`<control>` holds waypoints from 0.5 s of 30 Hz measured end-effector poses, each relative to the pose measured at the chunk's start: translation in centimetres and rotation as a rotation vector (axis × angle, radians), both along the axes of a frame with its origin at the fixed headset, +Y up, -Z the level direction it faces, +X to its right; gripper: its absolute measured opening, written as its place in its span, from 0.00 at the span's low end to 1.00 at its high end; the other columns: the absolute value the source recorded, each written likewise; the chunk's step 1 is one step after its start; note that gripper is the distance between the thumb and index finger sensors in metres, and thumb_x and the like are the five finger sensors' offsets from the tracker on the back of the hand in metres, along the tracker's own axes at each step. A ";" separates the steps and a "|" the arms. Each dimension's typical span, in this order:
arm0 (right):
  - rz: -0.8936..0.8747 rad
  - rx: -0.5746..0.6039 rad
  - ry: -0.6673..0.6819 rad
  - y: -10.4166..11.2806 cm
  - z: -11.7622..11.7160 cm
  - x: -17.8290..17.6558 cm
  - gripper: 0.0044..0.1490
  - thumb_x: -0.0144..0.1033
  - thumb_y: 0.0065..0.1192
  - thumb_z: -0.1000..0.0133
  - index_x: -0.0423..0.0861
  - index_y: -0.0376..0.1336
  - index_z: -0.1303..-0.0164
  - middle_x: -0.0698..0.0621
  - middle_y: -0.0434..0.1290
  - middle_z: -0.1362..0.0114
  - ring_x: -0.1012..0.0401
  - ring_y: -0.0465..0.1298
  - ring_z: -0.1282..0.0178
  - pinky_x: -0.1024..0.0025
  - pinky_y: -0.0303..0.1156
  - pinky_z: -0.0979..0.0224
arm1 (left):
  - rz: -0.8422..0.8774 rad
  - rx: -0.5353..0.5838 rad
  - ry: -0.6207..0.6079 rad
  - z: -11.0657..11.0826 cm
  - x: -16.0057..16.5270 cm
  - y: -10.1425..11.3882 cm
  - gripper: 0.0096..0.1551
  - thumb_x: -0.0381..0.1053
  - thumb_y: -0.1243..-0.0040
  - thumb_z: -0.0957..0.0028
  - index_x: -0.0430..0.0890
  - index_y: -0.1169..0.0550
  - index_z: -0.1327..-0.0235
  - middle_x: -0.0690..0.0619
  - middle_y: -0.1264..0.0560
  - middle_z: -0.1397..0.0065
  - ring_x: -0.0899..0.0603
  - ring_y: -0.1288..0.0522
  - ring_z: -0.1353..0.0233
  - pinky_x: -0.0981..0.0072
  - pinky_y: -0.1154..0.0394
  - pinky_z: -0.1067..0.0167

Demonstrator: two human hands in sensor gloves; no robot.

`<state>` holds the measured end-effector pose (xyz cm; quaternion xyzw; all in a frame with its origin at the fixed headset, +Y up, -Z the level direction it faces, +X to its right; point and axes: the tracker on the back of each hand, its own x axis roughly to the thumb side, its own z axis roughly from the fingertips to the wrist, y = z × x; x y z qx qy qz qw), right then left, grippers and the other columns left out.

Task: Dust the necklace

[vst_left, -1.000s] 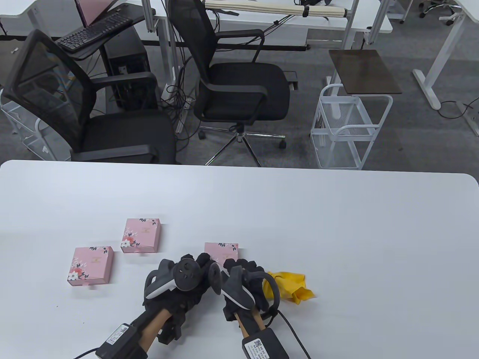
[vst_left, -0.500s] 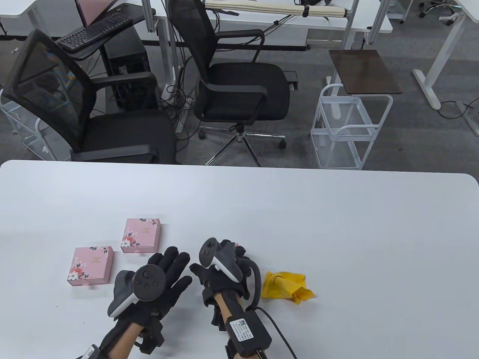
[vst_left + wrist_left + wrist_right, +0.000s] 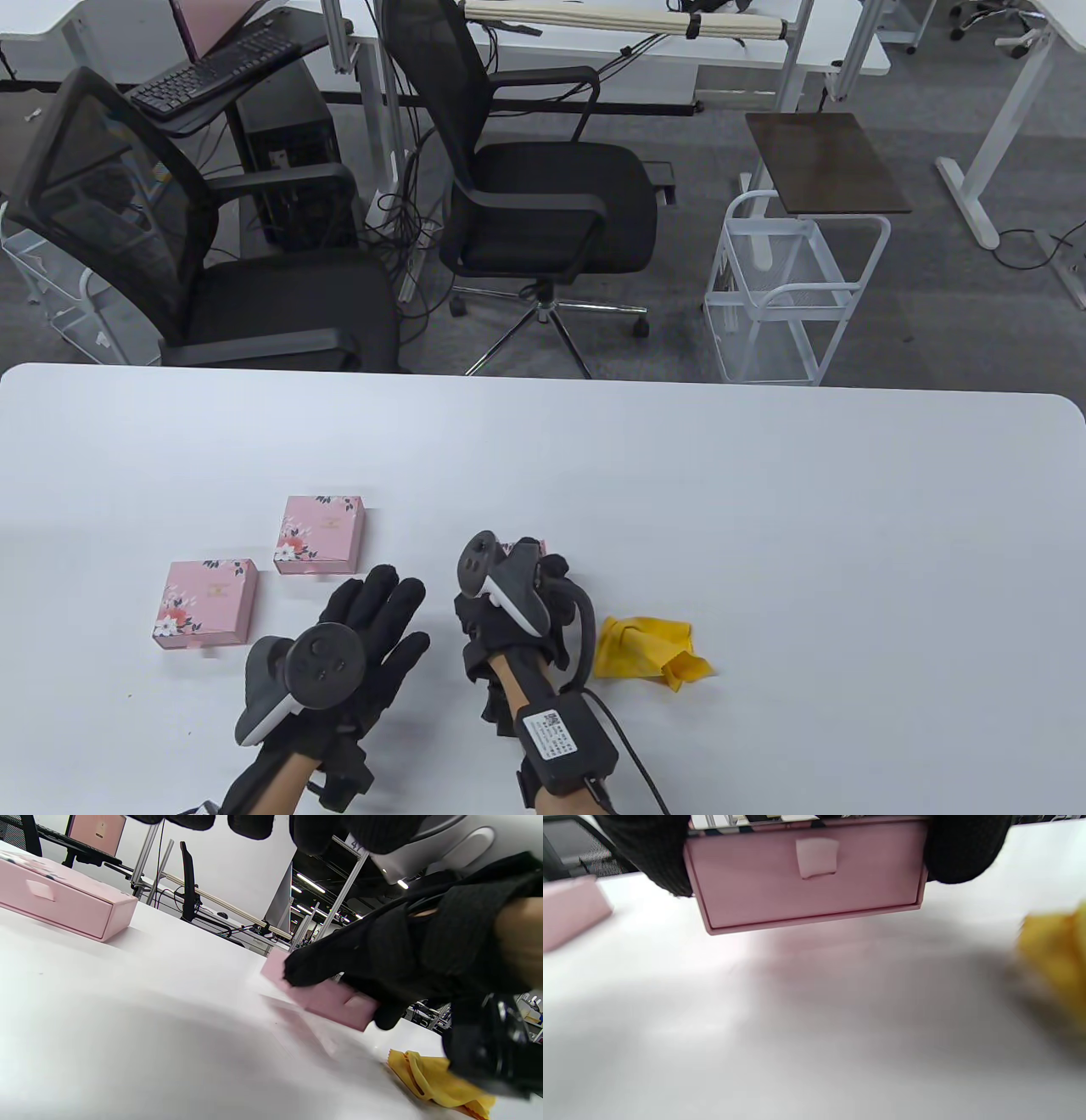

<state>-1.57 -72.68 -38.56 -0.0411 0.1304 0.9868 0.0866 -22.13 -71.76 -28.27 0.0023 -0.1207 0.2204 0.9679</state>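
My right hand [image 3: 509,586] grips a pink floral box [image 3: 806,874] by its two sides, the fingers [image 3: 967,849] curled round it. In the left wrist view the box [image 3: 331,1001] is tilted, one edge off the white table [image 3: 764,526]. Its drawer front with a small pull tab faces the right wrist camera. In the table view the hand hides the box. My left hand [image 3: 382,611] hovers flat beside it, fingers straight, holding nothing. A crumpled yellow cloth [image 3: 649,649] lies just right of the right hand. No necklace is visible.
Two more pink floral boxes [image 3: 320,533] [image 3: 206,599] lie shut on the table to the left of the hands. Beyond the far table edge stand black office chairs [image 3: 543,195] and a white wire cart [image 3: 789,289].
The left hand has drawn back left and towards me, away from the box, and spread flat. The right hand has turned and taken the box by its sides.
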 end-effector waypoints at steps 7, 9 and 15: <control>0.003 0.074 -0.178 3.6 -1.5 12.9 0.65 0.61 0.61 0.32 0.27 0.34 0.13 0.13 0.41 0.18 0.20 0.57 0.28 0.30 0.61 0.27 | -0.050 0.044 0.007 0.5 0.2 0.7 0.37 0.63 0.52 0.37 0.56 0.41 0.15 0.48 0.49 0.09 0.29 0.52 0.17 0.33 0.48 0.24; -0.027 0.088 -0.235 3.1 -1.6 16.8 0.66 0.62 0.62 0.33 0.28 0.35 0.13 0.14 0.42 0.18 0.21 0.59 0.28 0.31 0.63 0.28 | -0.045 0.056 0.031 0.5 -0.1 1.0 0.37 0.63 0.52 0.37 0.56 0.41 0.15 0.47 0.49 0.09 0.29 0.52 0.17 0.32 0.47 0.24; -0.041 0.040 -0.400 0.1 -0.5 24.9 0.66 0.61 0.65 0.34 0.29 0.36 0.13 0.15 0.42 0.17 0.21 0.58 0.27 0.30 0.62 0.27 | -0.036 0.060 0.069 0.4 -0.8 1.1 0.37 0.64 0.52 0.37 0.56 0.41 0.15 0.45 0.49 0.09 0.29 0.52 0.17 0.33 0.47 0.24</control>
